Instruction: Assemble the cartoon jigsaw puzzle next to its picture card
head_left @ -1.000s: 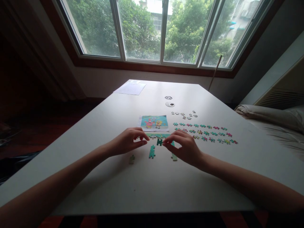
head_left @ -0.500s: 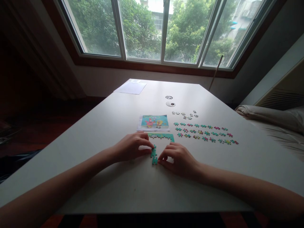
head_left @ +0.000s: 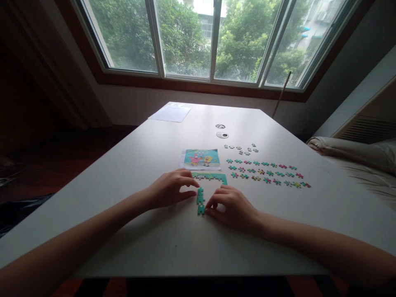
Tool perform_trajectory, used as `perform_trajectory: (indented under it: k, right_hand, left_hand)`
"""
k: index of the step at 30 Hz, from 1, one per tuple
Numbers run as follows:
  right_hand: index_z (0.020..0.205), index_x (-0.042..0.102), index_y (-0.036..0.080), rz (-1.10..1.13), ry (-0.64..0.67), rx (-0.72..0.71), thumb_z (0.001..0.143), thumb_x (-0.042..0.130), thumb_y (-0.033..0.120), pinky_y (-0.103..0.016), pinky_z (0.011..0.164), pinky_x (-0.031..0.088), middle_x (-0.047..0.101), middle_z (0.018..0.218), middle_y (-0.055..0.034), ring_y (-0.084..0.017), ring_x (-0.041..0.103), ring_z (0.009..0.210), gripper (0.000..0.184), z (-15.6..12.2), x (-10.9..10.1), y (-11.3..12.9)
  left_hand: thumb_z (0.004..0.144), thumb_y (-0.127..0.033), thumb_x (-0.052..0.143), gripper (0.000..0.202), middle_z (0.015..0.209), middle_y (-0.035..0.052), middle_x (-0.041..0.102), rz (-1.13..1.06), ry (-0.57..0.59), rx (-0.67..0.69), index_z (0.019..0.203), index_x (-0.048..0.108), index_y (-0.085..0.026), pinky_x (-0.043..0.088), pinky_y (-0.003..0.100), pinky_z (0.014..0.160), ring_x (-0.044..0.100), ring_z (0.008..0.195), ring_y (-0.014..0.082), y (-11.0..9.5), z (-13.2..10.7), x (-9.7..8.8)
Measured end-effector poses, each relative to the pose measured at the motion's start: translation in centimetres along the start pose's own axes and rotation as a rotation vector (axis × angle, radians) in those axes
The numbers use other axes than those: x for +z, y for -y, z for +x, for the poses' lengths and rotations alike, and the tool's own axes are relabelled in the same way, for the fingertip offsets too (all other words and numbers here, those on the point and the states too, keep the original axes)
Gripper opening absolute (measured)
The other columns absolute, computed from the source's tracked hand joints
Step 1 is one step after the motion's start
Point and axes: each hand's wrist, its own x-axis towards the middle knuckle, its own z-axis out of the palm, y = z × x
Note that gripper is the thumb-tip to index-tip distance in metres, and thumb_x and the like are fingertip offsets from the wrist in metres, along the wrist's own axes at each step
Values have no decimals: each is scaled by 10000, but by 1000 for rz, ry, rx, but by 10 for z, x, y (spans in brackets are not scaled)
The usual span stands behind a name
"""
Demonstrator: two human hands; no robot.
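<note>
A short strip of joined green puzzle pieces [head_left: 200,196] lies on the table between my hands. My left hand [head_left: 173,187] is just left of it, thumb and index finger apart, holding nothing. My right hand [head_left: 233,208] pinches the right edge of a green puzzle piece [head_left: 201,210] at the strip's lower end. Whether that piece is locked into the strip, I cannot tell. Above the strip is an assembled puzzle border [head_left: 223,178], partly hidden by my left fingers. Beyond it lies a cartoon picture sheet [head_left: 202,159].
Several rows of loose puzzle pieces [head_left: 267,180] are spread on the right of the white table [head_left: 148,243]. Smaller pale pieces [head_left: 239,147] lie behind them. Two round items [head_left: 222,135] and a paper sheet [head_left: 171,114] are farther back, towards the window.
My left thumb and index finger have moved slightly left, off the upper piece of the strip. The lower piece, in my right hand's pinch, sits almost where it was.
</note>
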Motion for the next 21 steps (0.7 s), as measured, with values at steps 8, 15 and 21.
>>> perform_trajectory:
  k: [8,15,21]
  right_hand:
    - [735,677,193,37,15,21,751,675,187,-250,638,436,661,689,-7,-137,564,673,17,-3,-2,-1]
    - [728,674,189,39,24,22,745,682,180,-249,641,444,663,692,-7,-137,567,677,21,-7,-5,-4]
    - [726,670,192,39,11,13,743,683,178,-246,629,441,660,685,-6,-135,563,669,26,-7,-3,-5]
  left_hand:
    - [846,-274,563,134,872,36,629,55,52,-32,878,681,-219,433,236,670,572,783,158,9,-4,-15]
    - [789,-432,614,266,703,-13,577,5,334,-135,675,589,-193,349,213,538,510,614,121,20,-11,-43]
    - [696,-447,676,297,639,-22,565,-84,442,-210,607,556,-190,309,234,498,476,554,125,26,-17,-40]
